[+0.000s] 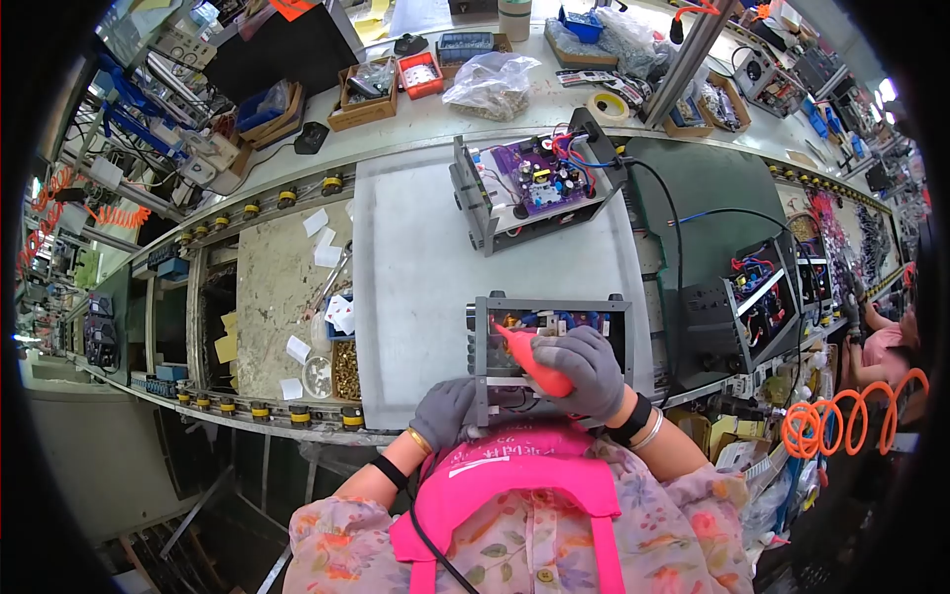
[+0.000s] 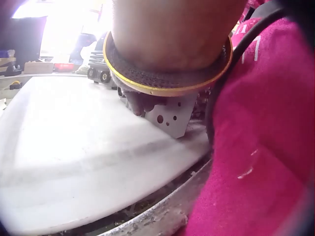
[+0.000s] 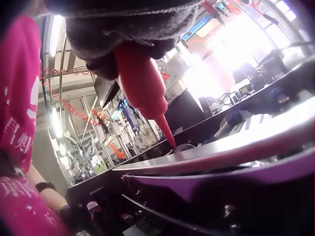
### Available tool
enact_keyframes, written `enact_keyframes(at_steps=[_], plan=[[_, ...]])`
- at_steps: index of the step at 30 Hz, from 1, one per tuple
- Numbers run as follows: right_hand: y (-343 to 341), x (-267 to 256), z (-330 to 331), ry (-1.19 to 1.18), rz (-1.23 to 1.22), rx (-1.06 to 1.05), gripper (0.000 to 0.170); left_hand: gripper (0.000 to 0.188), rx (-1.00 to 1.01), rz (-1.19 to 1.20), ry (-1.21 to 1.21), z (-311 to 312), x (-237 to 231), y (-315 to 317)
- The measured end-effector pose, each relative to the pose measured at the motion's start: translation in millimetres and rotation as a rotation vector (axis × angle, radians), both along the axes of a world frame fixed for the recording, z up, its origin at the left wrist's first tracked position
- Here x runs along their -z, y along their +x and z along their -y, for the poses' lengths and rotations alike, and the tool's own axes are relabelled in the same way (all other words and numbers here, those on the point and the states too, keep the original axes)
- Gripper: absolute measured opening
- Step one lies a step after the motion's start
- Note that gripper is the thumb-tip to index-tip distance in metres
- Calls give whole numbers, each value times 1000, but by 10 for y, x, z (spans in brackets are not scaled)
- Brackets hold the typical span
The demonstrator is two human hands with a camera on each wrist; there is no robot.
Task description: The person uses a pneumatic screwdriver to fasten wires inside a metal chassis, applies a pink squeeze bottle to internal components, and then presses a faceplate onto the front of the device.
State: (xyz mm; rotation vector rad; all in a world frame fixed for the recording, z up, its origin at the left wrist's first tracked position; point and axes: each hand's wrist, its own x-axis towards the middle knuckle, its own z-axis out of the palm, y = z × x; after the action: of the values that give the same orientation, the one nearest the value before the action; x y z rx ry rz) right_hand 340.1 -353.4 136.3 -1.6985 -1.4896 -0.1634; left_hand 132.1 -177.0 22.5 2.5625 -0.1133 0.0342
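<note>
An open grey metal chassis (image 1: 482,361) with circuit parts inside lies close to the person's body. The gloved left hand (image 1: 443,411) grips its near left corner; in the left wrist view this hand (image 2: 139,102) is against a panel with holes (image 2: 172,118), its fingers partly hidden. Above the chassis's right part, the gloved right hand (image 1: 588,374) holds a red squeeze bottle (image 1: 539,362), nozzle toward the upper left of the chassis. The right wrist view shows the bottle (image 3: 141,83) tilted down under the hand (image 3: 123,34), its tip by a metal edge (image 3: 216,150).
A second open unit (image 1: 534,183) with a purple board stands farther back on the white board (image 1: 406,257). More units (image 1: 742,307) are at the right beside black cables. Screws in a bin (image 1: 345,371) and paper slips (image 1: 298,348) lie left; boxes (image 1: 363,94) line the back bench.
</note>
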Motion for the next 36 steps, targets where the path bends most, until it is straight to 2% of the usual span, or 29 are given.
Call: enact_keyframes(at_steps=[4,7,10,12,14,17,21,26,29,32,36], plan=[[-54,-88,38,13,-34,16,48,76,-7,67,-58,-7,-11,73],[-24,-338,321,60,-153,175,46,73,-30,-22,-117,-10,-199,180],[-23,-472,697,268,-360,388,43,69,-118,61,-263,-21,-335,359],[-56,-524,940,332,-444,490,40,68,-199,37,-302,-12,-565,479],[-81,-490,1150,303,-434,556,37,68,-255,-21,-348,-14,-702,570],[-112,-444,1328,261,-393,636,36,71,-264,-8,-379,-34,-653,596],[-112,-356,1410,289,-502,649,35,75,-254,-31,-408,-57,-579,574],[-66,-260,1405,253,-451,626,36,78,-253,-12,-427,-33,-591,583],[-53,-236,1407,251,-430,634,37,80,-289,-87,-412,-26,-630,566],[-57,-226,1421,259,-423,646,37,81,-286,-42,-405,-22,-614,573],[-46,-208,1435,265,-426,635,37,80,-290,-123,-406,-32,-673,565]])
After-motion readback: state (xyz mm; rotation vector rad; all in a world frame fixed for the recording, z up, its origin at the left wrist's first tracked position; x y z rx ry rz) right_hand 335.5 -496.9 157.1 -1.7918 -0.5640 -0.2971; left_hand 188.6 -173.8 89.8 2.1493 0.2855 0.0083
